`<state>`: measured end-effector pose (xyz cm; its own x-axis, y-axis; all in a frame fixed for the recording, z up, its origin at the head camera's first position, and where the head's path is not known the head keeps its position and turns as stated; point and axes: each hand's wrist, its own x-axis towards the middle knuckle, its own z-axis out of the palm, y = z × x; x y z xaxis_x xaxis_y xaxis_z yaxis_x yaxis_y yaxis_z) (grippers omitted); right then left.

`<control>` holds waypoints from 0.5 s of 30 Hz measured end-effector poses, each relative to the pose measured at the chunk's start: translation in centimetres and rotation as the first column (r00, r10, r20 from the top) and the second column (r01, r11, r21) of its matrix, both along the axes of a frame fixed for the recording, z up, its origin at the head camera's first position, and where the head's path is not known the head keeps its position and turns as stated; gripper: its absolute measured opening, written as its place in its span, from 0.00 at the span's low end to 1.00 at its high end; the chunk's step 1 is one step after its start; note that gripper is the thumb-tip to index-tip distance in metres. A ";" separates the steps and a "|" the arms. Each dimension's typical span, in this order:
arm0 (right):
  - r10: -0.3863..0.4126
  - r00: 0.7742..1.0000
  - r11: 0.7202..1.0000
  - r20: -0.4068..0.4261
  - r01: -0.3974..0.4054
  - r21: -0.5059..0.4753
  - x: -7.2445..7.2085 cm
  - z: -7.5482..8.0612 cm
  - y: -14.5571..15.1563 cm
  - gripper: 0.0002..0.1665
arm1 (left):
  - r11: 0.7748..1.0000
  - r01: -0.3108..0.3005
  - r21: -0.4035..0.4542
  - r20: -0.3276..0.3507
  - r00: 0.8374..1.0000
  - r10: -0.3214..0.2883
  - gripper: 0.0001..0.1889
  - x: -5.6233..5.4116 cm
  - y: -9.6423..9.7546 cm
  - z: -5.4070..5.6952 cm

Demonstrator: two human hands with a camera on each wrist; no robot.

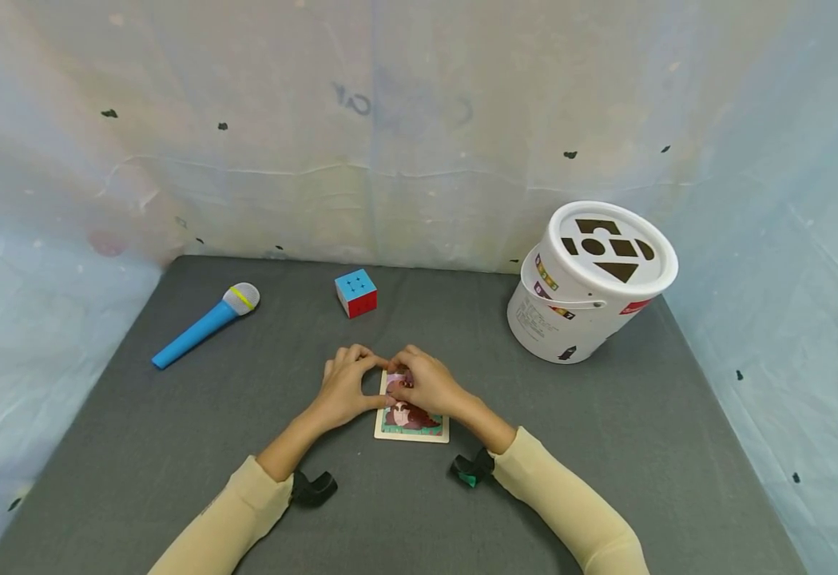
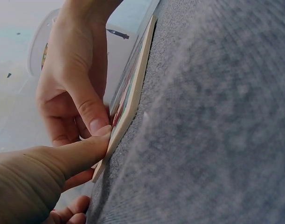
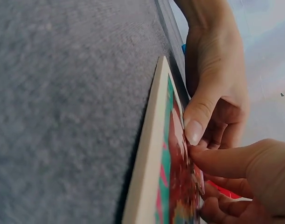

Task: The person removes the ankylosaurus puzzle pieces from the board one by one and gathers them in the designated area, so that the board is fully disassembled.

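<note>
A small wooden picture puzzle (image 1: 411, 436) with a pale rim lies on the grey table, its printed face upward. My left hand (image 1: 345, 389) holds it at the left, thumb on its near left side and index finger at the far corner. From the right, my right hand (image 1: 429, 385) reaches over the picture, thumb on the printed face and curled fingers towards the far edge. Both thumb tips meet over the picture in the left wrist view. The pale rim (image 3: 149, 144) runs close along the cloth in the right wrist view. Much of the far half is hidden under my fingers.
Beyond my hands sits a blue, red and white cube (image 1: 356, 294). A toy microphone (image 1: 206, 326) with a blue handle lies at the back left. At the back right stands a white bucket (image 1: 569, 319) with shape holes in its lid. Pale sheeting (image 1: 419, 200) surrounds the table.
</note>
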<state>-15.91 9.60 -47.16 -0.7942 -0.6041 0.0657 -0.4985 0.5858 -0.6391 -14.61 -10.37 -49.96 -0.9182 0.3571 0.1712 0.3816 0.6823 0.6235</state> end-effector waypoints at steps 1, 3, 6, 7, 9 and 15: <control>0.001 1.000 1.000 0.008 -0.001 -0.004 0.0 0.0 0.0 0.15 | 1.000 0.001 0.001 -0.001 1.000 -0.001 0.28 0.0 0.0 0.0; 0.008 1.000 1.000 0.021 -0.008 -0.008 0.0 0.1 -0.1 0.15 | 1.000 0.001 0.003 0.000 1.000 -0.001 0.28 0.0 0.0 0.0; 0.017 1.000 1.000 0.025 -0.017 -0.010 0.0 0.2 -0.1 0.15 | 1.000 0.001 0.005 0.000 1.000 -0.001 0.27 0.0 0.0 0.0; 0.017 0.999 1.000 0.027 -0.016 -0.016 0.0 0.2 -0.1 0.15 | 1.000 0.001 0.006 -0.001 1.000 -0.001 0.27 0.0 0.0 0.0; 0.008 1.000 0.999 0.030 -0.007 -0.035 0.1 0.1 -0.1 0.13 | 1.000 -0.001 0.010 -0.002 1.000 0.001 0.27 0.0 0.0 0.0; -0.054 0.995 0.985 0.083 0.067 -0.156 0.1 -0.2 0.0 0.09 | 1.000 -0.001 0.021 0.007 1.000 0.001 0.28 0.1 0.0 0.1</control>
<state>-15.84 9.57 -47.40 -0.8354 -0.5416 0.0935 -0.4103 0.5013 -0.7618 -14.51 -10.35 -49.91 -0.9199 0.3523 0.1723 0.3765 0.6699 0.6399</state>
